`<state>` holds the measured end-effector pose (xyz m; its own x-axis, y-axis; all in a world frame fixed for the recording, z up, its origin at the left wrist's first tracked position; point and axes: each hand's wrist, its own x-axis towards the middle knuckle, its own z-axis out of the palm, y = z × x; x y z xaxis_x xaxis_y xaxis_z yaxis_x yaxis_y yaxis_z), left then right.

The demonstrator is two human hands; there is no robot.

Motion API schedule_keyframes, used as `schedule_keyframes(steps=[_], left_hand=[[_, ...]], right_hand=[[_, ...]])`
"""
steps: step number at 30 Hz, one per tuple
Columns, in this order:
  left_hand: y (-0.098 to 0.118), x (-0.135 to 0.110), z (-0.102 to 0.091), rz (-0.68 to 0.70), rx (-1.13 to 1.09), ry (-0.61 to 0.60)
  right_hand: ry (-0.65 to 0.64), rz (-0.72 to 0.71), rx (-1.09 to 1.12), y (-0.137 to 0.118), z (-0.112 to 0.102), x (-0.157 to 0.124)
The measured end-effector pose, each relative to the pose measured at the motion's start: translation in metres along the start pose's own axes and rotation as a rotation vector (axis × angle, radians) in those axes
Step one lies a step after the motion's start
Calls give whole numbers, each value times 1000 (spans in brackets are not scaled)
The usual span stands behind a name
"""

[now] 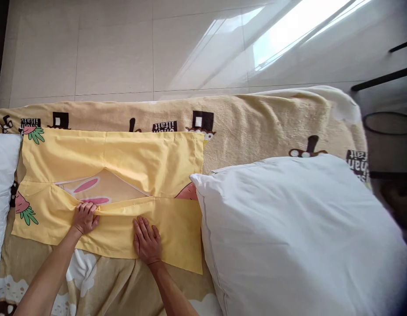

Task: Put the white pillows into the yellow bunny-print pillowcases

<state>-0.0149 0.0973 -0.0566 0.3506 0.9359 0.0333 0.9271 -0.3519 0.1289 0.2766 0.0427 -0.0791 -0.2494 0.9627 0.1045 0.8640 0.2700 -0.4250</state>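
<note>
A yellow pillowcase [124,158] with carrot and rabbit prints lies flat on the bed, its back opening gaping in the middle. My left hand [85,217] is curled round the lower edge of that opening, pinching the fabric. My right hand [146,240] rests flat with fingers stretched out on the lower flap of the pillowcase, just right of the left hand. A large white pillow [289,232] lies to the right, its corner touching the pillowcase's right edge.
A beige fleece blanket [262,123] with cartoon prints covers the bed. Another white pillow [2,188] shows at the left edge. Beyond the bed lies a glossy tiled floor [124,48], with dark furniture legs [384,79] at the right.
</note>
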Motion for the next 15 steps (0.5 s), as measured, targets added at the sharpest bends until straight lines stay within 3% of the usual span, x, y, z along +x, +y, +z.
schedule_keyframes(steps=[6,15], left_hand=[[4,-1,-3,-71,17,-80],[6,5,-5,-42,68,26]], right_hand=[[28,-34,9,1,-1,0],[44,-103,-46,9,-4,7]])
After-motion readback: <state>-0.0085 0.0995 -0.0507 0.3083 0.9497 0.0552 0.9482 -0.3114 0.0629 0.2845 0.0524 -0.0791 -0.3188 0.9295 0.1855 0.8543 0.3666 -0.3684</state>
